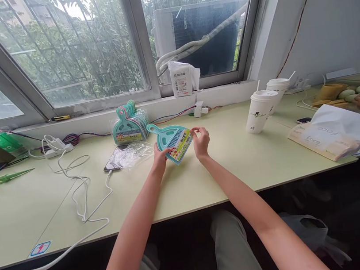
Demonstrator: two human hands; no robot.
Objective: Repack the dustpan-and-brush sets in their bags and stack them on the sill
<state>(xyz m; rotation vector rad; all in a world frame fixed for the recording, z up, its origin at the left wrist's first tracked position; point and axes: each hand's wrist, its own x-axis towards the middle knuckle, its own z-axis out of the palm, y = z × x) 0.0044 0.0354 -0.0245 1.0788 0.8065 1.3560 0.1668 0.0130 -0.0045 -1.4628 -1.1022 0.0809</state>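
left fingers [159,158] grip the teal dustpan [163,137]; right fingers [201,142] pinch its label [181,145]. crumpled wrap [135,153] lies nearby.

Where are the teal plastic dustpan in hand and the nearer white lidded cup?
Teal plastic dustpan [166,136]: head view, on its pan near the handle.
Nearer white lidded cup [258,113]: head view, on its side wall.

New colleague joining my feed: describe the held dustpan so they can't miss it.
Below the window is a pale green table. At its middle, a teal dustpan with a yellow label tilts between the left hand and right hand. Similar dustpans stand bunched by the sill; only this one is held.
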